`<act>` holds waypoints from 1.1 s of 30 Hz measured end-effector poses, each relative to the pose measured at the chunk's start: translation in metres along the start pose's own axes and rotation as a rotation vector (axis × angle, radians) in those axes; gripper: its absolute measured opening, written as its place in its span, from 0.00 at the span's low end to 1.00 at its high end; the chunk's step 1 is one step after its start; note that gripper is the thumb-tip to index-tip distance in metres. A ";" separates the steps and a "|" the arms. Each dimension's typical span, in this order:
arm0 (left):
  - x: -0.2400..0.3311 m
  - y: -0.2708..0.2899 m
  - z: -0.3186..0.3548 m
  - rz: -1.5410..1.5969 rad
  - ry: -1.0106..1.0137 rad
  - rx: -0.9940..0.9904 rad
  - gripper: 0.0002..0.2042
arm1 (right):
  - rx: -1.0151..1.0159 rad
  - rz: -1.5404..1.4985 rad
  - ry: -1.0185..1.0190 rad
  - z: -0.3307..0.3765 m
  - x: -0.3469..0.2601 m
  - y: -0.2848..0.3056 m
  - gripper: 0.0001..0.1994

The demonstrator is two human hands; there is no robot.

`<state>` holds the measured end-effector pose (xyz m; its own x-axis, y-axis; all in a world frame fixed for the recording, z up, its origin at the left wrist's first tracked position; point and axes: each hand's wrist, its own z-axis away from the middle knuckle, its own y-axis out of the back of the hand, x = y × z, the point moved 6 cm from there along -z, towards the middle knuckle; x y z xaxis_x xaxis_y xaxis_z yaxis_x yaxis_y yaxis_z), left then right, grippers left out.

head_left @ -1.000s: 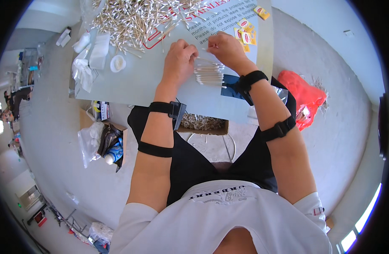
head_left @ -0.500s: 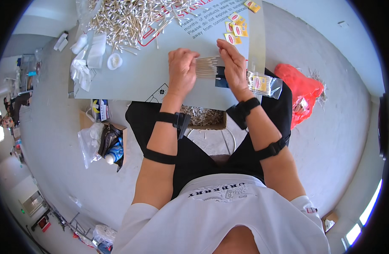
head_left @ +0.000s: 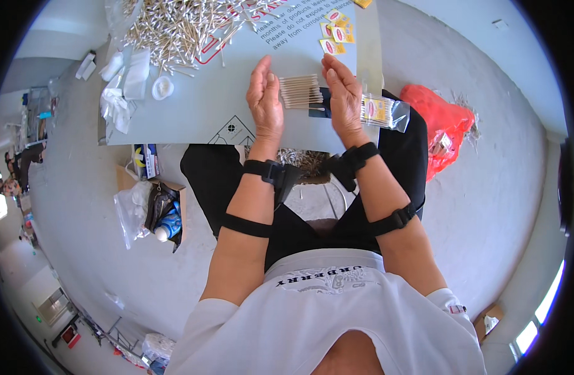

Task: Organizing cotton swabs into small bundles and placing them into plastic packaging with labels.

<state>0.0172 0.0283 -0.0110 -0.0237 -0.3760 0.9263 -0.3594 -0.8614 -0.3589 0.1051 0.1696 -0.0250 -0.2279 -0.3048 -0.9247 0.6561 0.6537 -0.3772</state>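
A row of cotton swabs (head_left: 301, 92) lies side by side on the grey table board (head_left: 187, 119), between my two hands. My left hand (head_left: 265, 103) stands on edge at the row's left end, fingers stretched and the palm turned toward the swabs. On the other side, my right hand (head_left: 345, 100) is held the same way, flat and with its fingers out, close to the row's right ends. Part of a dark blue patch (head_left: 317, 111) shows under the right ends of the swabs. Beside my right wrist lies a clear bag of swabs (head_left: 380, 111) with a yellow label.
A large heap of loose swabs (head_left: 174, 31) covers the far left of the board. Near it are a small round white container (head_left: 162, 88) and crumpled white plastic (head_left: 116, 109). Several yellow-and-white cards (head_left: 335, 34) lie far right. A red bag (head_left: 446, 134) rests on the floor.
My left hand has released the left ends of the swabs, its fingers straightening. The swab row now shows more fully. The view has shifted slightly.
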 end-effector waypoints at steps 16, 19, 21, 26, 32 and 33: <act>0.003 -0.016 0.035 -1.569 -0.262 -0.637 0.38 | -0.537 1.354 0.586 0.037 -0.033 -0.015 0.26; 0.005 -0.018 0.036 -1.556 -0.294 -0.609 0.37 | -0.416 1.297 0.549 0.046 -0.045 -0.010 0.25; 0.005 -0.020 0.036 -1.550 -0.292 -0.602 0.37 | -0.412 1.458 0.538 0.053 -0.041 -0.012 0.25; 0.003 -0.019 0.036 -1.568 -0.260 -0.632 0.38 | -0.427 1.608 0.595 0.054 -0.035 -0.012 0.24; 0.002 -0.019 0.039 -1.560 -0.272 -0.609 0.38 | -0.389 1.624 0.632 0.043 -0.032 -0.015 0.23; 0.002 -0.019 0.039 -1.553 -0.273 -0.606 0.38 | -0.354 1.540 0.602 0.041 -0.034 -0.013 0.23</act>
<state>0.0607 0.0301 -0.0068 0.7981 0.5400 0.2671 -0.1682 -0.2260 0.9595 0.1344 0.1431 0.0133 0.1470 0.9507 -0.2732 0.3512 0.2080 0.9129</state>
